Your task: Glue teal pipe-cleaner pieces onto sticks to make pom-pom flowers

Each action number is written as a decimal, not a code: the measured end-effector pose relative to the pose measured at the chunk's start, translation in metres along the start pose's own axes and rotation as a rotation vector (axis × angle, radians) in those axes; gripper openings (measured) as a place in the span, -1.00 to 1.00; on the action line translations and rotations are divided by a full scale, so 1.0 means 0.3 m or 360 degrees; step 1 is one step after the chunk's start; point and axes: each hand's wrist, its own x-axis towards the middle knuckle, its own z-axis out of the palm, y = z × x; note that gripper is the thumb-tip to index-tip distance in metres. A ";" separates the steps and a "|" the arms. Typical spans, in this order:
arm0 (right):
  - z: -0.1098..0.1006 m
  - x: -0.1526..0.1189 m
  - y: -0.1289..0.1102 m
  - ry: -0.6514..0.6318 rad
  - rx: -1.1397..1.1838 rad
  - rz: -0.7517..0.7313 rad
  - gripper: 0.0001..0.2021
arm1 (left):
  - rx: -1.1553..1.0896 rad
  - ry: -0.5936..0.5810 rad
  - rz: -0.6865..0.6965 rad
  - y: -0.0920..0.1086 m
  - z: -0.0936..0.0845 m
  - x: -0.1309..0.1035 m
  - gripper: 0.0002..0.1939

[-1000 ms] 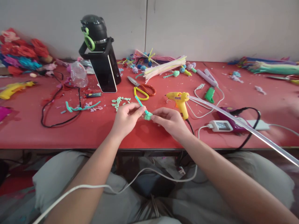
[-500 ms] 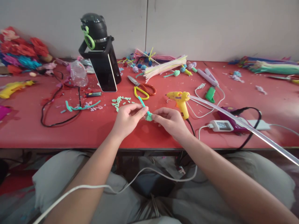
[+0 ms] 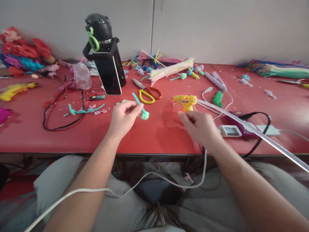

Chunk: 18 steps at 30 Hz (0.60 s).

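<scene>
Pinched between the thumb and fingers of my left hand [image 3: 124, 119] is a light-green pipe-cleaner flower [image 3: 145, 115], a small fluffy head with a thin turquoise stem [image 3: 136, 98] pointing up and left. My right hand [image 3: 201, 127] is at the yellow hot glue gun [image 3: 185, 100], its curled fingers and thumb around the handle and covering it. The gun lies on the table with its nozzle to the left, and a long clear glue stick [image 3: 256, 131] runs out of its back. Small green clippings [image 3: 122, 101] lie partly hidden behind my left hand.
Scissors [image 3: 147, 93] with red and yellow handles lie beyond my hands. A black bottle [image 3: 100, 32] with a phone [image 3: 109, 75] on it stands at back left. Pipe-cleaner bundles [image 3: 171, 71] lie along the wall. A white power adapter [image 3: 230, 130] and cables are at right.
My right hand has let go of the green flower and moved right to the glue gun's handle. The left hand has shifted slightly left with the flower.
</scene>
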 end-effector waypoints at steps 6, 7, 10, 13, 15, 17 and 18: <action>-0.083 0.041 0.136 0.0131 -0.0393 0.0213 -0.42 | 0.0088 0.0007 0.0016 -0.013 -0.006 0.011 -0.77; -0.078 0.051 0.149 0.0150 -0.0348 0.0192 -0.45 | 0.0100 0.0000 0.0018 -0.017 -0.005 0.012 -0.76; -0.040 0.087 0.158 0.0144 -0.0254 0.0060 -0.50 | 0.0116 -0.0030 0.0025 -0.024 -0.004 0.013 -0.76; 0.008 0.129 0.142 0.0129 -0.0250 0.0054 -0.55 | 0.0122 -0.0045 0.0037 -0.030 -0.005 0.013 -0.75; 0.035 0.156 0.127 0.0131 -0.0120 0.0089 -0.61 | 0.0134 -0.0043 0.0035 -0.036 -0.010 0.015 -0.75; 0.057 0.171 0.109 0.0066 0.0135 0.0112 -0.67 | 0.0144 -0.0036 0.0030 -0.044 -0.018 0.018 -0.75; 0.065 0.172 0.098 -0.0003 0.0300 0.0122 -0.69 | 0.0146 -0.0029 0.0028 -0.048 -0.022 0.020 -0.75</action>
